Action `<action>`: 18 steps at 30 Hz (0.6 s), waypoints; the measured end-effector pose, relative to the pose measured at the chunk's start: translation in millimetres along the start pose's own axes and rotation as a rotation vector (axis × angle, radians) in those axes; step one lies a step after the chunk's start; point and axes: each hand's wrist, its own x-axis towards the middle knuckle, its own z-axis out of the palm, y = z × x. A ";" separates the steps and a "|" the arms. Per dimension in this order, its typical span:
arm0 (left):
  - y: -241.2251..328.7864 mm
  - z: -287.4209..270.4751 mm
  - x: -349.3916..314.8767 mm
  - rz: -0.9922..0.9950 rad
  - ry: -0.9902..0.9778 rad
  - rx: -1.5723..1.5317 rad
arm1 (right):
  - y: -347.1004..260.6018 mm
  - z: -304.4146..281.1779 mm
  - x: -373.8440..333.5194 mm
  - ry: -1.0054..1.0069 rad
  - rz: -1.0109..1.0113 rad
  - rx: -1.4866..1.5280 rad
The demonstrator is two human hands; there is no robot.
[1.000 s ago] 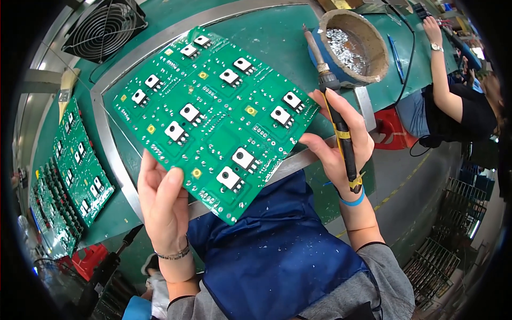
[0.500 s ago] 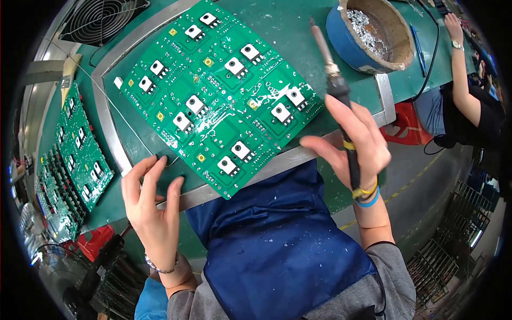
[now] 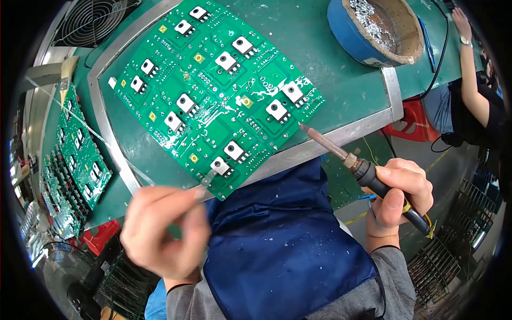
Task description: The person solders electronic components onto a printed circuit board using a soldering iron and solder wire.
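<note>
A large green circuit board with several white, three-legged components lies tilted across the bench in front of me. My right hand is closed round the dark handle of a soldering iron. The iron's tip is beside the board's lower right edge; contact cannot be made out. My left hand, smeared by motion, pinches with thumb and forefinger at the board's near left corner. A thin, blurred solder wire runs from the upper left to this hand, and a pale blurred end shows past the fingertips.
A blue round pot with silvery scraps stands at the far right, beside a blue pen. More circuit boards stand at left near a brush and a black fan. Metal strips frame the work area. A co-worker's arm is at right.
My right hand moved down and right, swinging the iron's tip from the far side to the board's right edge. The left hand moved right, its spread fingers now pinched. The board shifted slightly left.
</note>
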 end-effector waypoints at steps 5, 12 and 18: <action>6.9 33.0 18.5 0.164 -0.180 -0.002 | 5.4 -0.3 2.7 -0.053 -0.006 0.032; 2.0 49.4 25.8 0.287 -0.161 0.026 | 11.8 2.6 5.3 -0.073 -0.028 0.075; -2.9 57.9 27.0 0.323 -0.154 0.057 | 17.4 4.8 6.7 -0.100 -0.048 0.092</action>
